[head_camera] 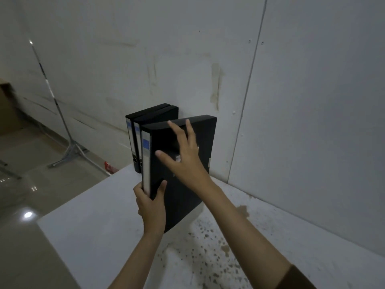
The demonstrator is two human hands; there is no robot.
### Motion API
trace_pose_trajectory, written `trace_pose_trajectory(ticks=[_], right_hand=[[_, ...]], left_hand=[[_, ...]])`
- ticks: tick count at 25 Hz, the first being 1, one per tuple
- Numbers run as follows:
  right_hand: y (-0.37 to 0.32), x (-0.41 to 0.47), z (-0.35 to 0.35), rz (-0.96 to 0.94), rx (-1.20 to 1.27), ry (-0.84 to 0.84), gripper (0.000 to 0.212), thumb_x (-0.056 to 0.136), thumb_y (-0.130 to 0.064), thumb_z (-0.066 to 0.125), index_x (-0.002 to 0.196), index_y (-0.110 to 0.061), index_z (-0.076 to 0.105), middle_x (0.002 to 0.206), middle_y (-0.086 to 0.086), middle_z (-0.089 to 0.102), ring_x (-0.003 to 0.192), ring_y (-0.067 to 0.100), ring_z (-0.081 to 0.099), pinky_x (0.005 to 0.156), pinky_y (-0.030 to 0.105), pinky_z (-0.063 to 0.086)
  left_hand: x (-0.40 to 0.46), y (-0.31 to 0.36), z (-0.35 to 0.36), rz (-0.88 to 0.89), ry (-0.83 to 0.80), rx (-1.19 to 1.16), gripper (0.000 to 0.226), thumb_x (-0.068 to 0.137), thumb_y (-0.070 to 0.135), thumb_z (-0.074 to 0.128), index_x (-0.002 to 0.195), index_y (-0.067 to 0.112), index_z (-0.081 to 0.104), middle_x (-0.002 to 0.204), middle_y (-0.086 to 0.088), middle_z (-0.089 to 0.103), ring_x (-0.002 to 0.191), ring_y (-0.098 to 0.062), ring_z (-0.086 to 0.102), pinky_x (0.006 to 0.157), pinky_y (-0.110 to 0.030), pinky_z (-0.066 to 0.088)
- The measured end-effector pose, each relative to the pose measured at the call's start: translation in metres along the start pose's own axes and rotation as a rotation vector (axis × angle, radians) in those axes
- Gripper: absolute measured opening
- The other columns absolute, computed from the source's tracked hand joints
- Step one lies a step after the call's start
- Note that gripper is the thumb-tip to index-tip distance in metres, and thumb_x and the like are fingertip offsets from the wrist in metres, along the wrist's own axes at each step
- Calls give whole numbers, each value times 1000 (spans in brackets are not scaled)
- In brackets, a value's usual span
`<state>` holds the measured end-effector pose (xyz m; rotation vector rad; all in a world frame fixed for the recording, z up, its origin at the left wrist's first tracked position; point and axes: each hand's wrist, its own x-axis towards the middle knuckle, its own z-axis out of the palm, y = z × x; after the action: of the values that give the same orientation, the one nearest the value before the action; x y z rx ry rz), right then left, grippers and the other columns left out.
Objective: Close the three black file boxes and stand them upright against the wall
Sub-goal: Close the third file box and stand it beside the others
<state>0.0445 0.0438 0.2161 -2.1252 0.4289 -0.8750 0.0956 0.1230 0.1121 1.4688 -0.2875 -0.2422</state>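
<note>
Three black file boxes stand closed on a white table [87, 230], spines with white and blue labels facing me. Two of them [145, 117] stand upright side by side, touching the wall [187, 59]. The third box [179, 197] is nearer to me and a little tilted, its far top corner close to the wall. My left hand [151, 207] grips this third box at the lower end of its spine, thumb on the broad side. My right hand [183, 155] lies flat against its broad right side with the fingers spread.
The table's left edge drops to a glossy floor [31, 163]. A metal light stand [68, 142] rises from the floor at the left. Brown stains speckle the table surface [208, 257] on the right. A small red object [109, 166] lies by the table's far left corner.
</note>
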Motion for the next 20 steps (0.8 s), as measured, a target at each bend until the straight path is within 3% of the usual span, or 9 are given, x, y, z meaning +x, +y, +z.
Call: trace_pose_trajectory(ticks=[8, 11, 16, 20], right_hand=[[35, 67, 72, 56, -85, 3, 65, 77, -29, 71, 128, -24, 31, 157, 0, -9, 145, 33, 2, 109, 60, 31], [49, 90, 91, 93, -107, -1, 61, 77, -30, 71, 124, -21, 33, 157, 2, -7, 145, 29, 1, 106, 59, 34], [73, 117, 117, 75, -228, -54, 54, 80, -24, 68, 122, -9, 36, 157, 10, 0, 144, 17, 1, 114, 52, 24], [88, 137, 133, 109, -278, -88, 49, 82, -22, 66, 119, -14, 35, 158, 6, -4, 145, 31, 6, 104, 43, 41]], left_hand=[[97, -36, -2, -81, -152, 63, 35, 85, 33, 60, 106, 26, 32, 120, -16, 51, 110, -35, 50, 90, -52, 48], [138, -47, -4, -171, -165, 206, 46, 86, 37, 57, 118, 20, 30, 130, -16, 41, 121, -37, 37, 98, -55, 39], [189, -68, -1, -216, -220, 222, 56, 88, 25, 57, 130, 9, 23, 134, -20, 39, 123, -36, 32, 94, -49, 39], [218, -82, 6, -221, -213, 242, 56, 87, 16, 59, 128, 0, 25, 128, -24, 44, 118, -41, 38, 92, -49, 38]])
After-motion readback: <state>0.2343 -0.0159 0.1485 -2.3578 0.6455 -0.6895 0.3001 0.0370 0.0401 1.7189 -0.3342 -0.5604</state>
